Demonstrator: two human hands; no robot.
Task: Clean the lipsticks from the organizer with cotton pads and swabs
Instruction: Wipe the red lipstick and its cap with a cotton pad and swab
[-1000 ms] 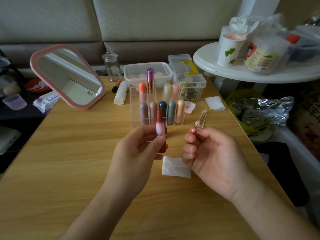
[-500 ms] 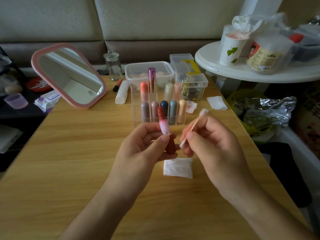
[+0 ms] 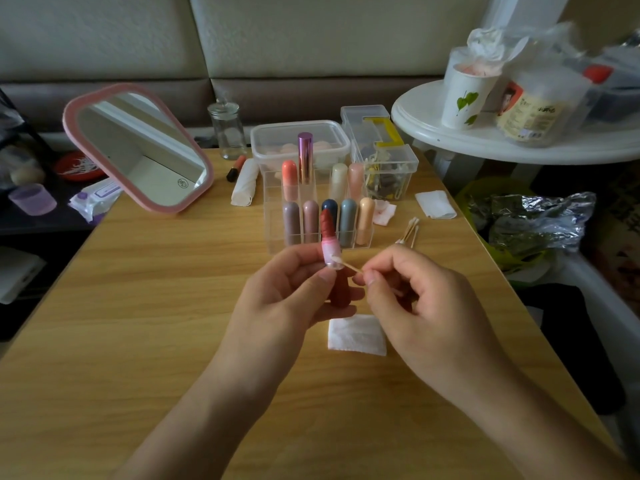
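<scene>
No word or number can be read. The mirror bears a small round emblem in the lower corner of its glass, its characters too small to make out. The white paper cup on the side table carries green heart-shaped leaf prints. The clear tub beside it has a yellow label with a small drawn figure and blurred print. The wipes pack left of the worktop shows a purple-edged label, illegible.

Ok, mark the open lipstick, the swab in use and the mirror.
open lipstick [image 3: 329, 249]: head view, pink collar.
swab [image 3: 347, 265]: head view, wooden stick.
mirror [image 3: 138, 147]: head view, middle of the glass.
</scene>
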